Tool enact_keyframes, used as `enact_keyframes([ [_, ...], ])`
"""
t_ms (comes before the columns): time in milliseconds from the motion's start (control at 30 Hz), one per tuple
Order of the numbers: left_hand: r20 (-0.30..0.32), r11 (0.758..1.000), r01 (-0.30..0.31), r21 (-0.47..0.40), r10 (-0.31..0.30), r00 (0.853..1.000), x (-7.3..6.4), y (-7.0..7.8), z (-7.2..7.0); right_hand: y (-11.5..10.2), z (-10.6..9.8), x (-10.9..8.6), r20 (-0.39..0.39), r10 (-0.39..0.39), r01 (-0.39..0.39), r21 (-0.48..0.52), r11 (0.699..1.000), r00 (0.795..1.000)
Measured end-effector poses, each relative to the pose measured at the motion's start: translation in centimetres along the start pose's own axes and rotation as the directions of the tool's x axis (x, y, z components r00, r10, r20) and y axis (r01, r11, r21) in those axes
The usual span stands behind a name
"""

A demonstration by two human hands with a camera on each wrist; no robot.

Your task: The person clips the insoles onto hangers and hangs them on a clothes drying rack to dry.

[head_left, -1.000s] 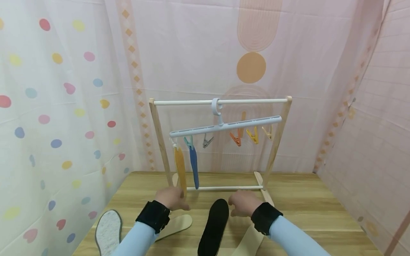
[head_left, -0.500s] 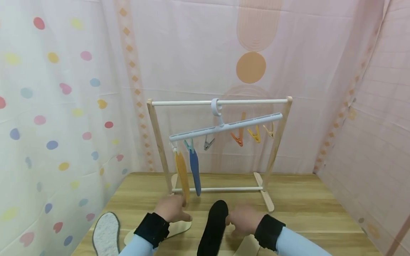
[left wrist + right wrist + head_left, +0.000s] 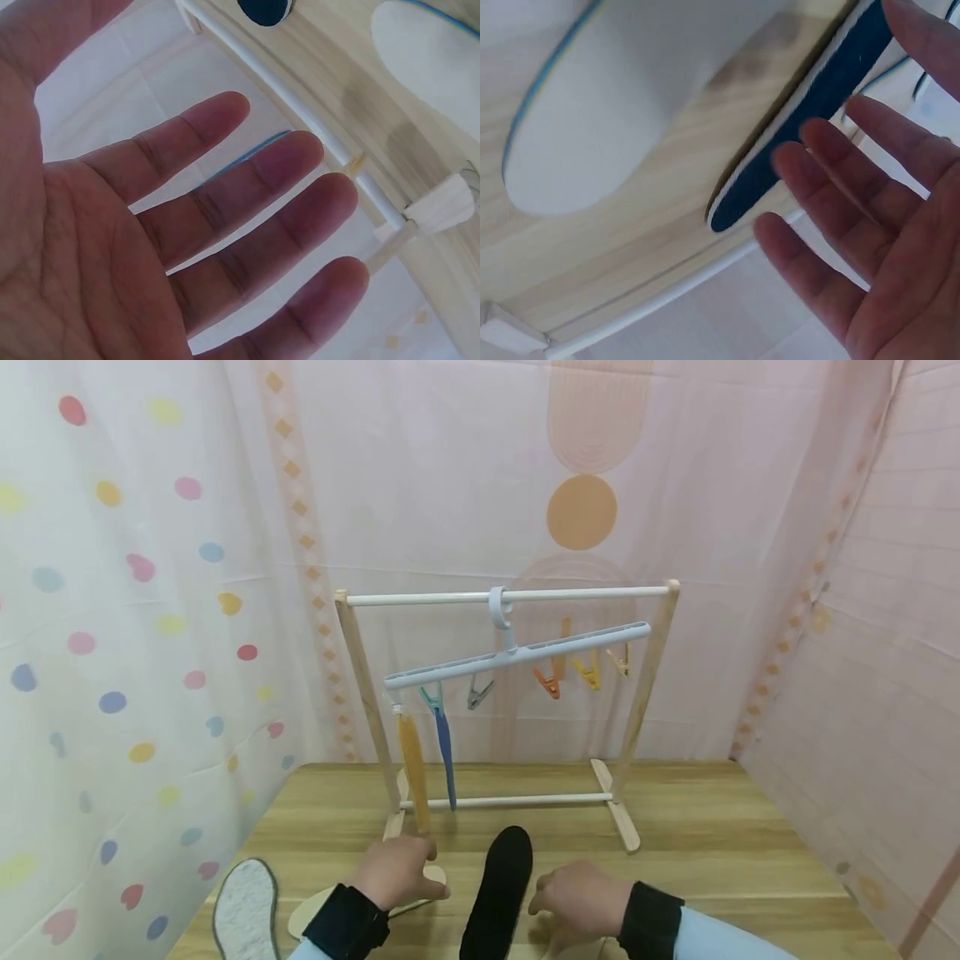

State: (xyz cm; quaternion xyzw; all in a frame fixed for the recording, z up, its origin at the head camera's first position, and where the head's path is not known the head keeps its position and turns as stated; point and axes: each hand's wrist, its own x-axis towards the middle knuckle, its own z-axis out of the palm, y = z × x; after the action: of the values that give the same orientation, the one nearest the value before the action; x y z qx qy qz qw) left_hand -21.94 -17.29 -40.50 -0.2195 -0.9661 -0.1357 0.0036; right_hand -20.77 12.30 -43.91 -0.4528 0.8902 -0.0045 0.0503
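My left hand (image 3: 397,872) hovers above a cream insole (image 3: 309,912), its fingers spread and holding nothing, as the left wrist view shows. My right hand (image 3: 583,900) is just right of a black insole (image 3: 498,889), fingers loosely bent, with no object in it. Part of another cream insole (image 3: 588,952) shows below the right hand, the rest hidden. A grey insole (image 3: 246,910) lies at the far left. From a tilted light-blue hanger (image 3: 525,654), a yellow insole (image 3: 413,772) and a blue insole (image 3: 444,756) hang by clips on its left end.
A wooden rack (image 3: 648,693) with a white top bar (image 3: 420,599) carries the hanger. Several unused-looking clips, such as a grey clip (image 3: 478,693) and an orange clip (image 3: 551,681), dangle from it. Patterned curtains (image 3: 187,568) enclose the wood-grain table (image 3: 712,827).
Both hands have come nearer to me, the right one also shifting a little right. The hanging insoles have swung and turned slightly. The view has shifted a little.
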Motion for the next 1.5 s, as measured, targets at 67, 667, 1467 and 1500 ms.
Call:
enact_keyframes([
  [67,0.002,1.0,-0.011,-0.001,0.011,1.0,-0.4,-0.2,0.3,-0.1,0.5,-0.2,-0.016,-0.048,0.049,0.02,0.999,0.999],
  [667,0.003,1.0,-0.024,0.013,0.023,1.0,-1.2,0.1,3.1,-0.2,3.7,-1.6,-0.05,-0.262,0.259,-0.05,0.965,0.964],
  [1467,0.022,0.998,-0.06,0.018,0.059,0.998,-1.6,0.7,3.4,-1.7,3.5,-1.0,0.04,-0.157,0.159,-0.055,0.986,0.987],
  [1500,0.026,0.998,-0.061,0.013,0.061,0.998,-1.6,0.7,3.5,-1.8,3.6,-1.1,0.03,-0.148,0.149,-0.069,0.986,0.989],
])
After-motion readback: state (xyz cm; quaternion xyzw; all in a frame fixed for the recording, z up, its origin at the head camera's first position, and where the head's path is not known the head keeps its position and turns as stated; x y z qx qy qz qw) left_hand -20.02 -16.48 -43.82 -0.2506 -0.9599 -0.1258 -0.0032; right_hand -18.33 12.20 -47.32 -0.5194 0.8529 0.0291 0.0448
